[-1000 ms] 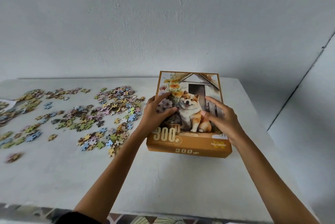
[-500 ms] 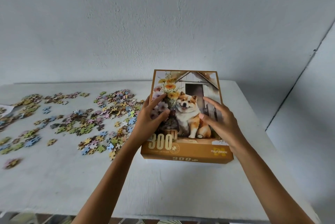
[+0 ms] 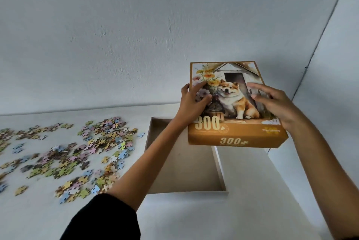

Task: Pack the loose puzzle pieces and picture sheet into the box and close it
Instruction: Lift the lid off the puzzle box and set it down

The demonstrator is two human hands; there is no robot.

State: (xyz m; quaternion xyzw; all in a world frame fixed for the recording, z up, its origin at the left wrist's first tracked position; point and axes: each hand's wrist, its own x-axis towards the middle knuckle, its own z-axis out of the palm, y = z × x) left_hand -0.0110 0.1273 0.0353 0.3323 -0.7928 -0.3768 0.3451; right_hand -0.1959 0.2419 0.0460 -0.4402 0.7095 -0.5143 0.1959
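The box lid (image 3: 233, 101) is hanging above the open base (image 3: 186, 168), its side edges pinched between left hand (image 3: 192, 103) and right hand (image 3: 277, 105); a loosening grip is risking scattering pieces (image 3: 77, 152) lying leftward.

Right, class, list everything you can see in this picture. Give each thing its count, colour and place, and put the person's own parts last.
box lid: one, orange, with a dog picture and "300", held in the air above the far right of the base
box base: one, plain beige inside, open on the table, nothing visible in it
puzzle pieces: too many to count, mixed pastel colours, loose on the table left of the base
table: one, white, under everything
wall: pale grey-white, behind the table
left hand: one, grips the lid's left edge
right hand: one, grips the lid's right side
sleeve: one, black, on the left forearm
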